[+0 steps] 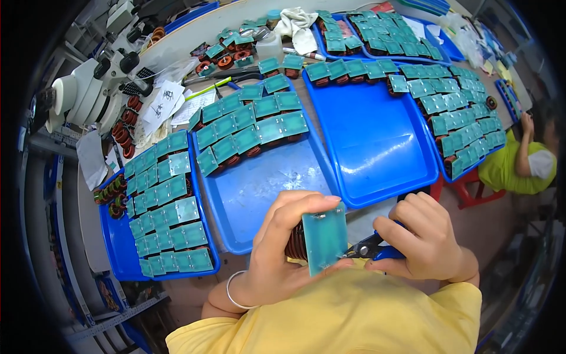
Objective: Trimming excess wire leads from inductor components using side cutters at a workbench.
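In front of my chest, my left hand (282,242) grips a green circuit board (326,239) with a copper-wound coil (296,243) on its back. The board stands nearly upright, its flat green face turned to the right. My right hand (420,239) is closed round the blue handles of small wire cutters (370,246). Their dark jaws lie at the board's lower right edge, by a shiny solder spot. Whether the jaws bite on a lead is too small to tell.
Blue trays (380,194) cover the bench, several with rows of like boards (227,127). A white microscope (82,94) stands at the left among loose coils (125,133) and papers (164,106). A white cloth (296,29) lies at the back. At the right a person in yellow-green (519,162) sits.
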Demonstrator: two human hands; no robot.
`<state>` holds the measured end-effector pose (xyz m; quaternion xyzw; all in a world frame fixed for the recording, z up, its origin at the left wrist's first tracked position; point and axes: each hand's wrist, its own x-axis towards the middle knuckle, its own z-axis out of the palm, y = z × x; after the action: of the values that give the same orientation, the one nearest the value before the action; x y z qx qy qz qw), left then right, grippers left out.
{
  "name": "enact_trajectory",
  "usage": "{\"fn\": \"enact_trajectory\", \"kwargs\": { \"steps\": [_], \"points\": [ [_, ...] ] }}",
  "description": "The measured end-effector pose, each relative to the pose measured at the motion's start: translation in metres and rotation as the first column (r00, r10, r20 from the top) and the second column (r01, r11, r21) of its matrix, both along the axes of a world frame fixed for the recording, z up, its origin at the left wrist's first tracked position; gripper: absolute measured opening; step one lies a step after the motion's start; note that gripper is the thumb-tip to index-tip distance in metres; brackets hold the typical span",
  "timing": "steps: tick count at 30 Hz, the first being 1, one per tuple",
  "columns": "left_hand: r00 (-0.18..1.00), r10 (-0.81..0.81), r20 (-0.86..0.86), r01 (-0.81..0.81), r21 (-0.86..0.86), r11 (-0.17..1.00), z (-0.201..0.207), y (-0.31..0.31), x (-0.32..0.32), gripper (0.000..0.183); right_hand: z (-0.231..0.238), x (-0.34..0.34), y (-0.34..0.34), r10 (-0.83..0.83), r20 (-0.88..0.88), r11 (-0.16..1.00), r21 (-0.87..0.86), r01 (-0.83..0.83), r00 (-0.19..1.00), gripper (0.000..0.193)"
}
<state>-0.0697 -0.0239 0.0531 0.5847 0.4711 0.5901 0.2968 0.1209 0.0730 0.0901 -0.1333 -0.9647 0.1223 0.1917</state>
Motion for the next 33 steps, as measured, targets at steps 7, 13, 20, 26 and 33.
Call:
{"fn": "enact_trajectory", "kwargs": {
  "steps": [7, 13, 20, 26, 33],
  "points": [
    [0.99, -0.056, -0.133, 0.034, -0.166, 0.986, 0.007, 0.007, 0.007, 0.061, -0.05, 0.012, 0.004, 0.015, -0.087, 0.996, -0.087, -0.023, 0.996, 0.048],
    [0.969, -0.117, -0.216, 0.064, -0.237, 0.969, -0.003, 0.011, 0.015, 0.062, -0.067, 0.028, -0.009, -0.123, -0.145, 0.929, -0.366, 0.063, 0.982, 0.048],
    [0.97, -0.211, 0.124, 0.241, -0.344, 0.908, -0.006, 0.007, 0.017, 0.071, -0.04, 0.028, -0.013, -0.158, -0.138, 0.956, -0.268, 0.117, 0.978, 0.047],
    [0.952, -0.212, 0.222, 0.279, -0.342, 0.897, -0.002, 0.001, 0.016, 0.076, -0.032, 0.028, -0.004, -0.23, -0.135, 0.956, -0.219, 0.197, 0.964, 0.047],
    [0.954, -0.287, 0.091, 0.3, -0.223, 0.927, -0.008, 0.004, 0.009, 0.068, -0.026, 0.024, 0.002, -0.244, -0.093, 0.956, -0.192, 0.223, 0.965, 0.041]
  ]
}}
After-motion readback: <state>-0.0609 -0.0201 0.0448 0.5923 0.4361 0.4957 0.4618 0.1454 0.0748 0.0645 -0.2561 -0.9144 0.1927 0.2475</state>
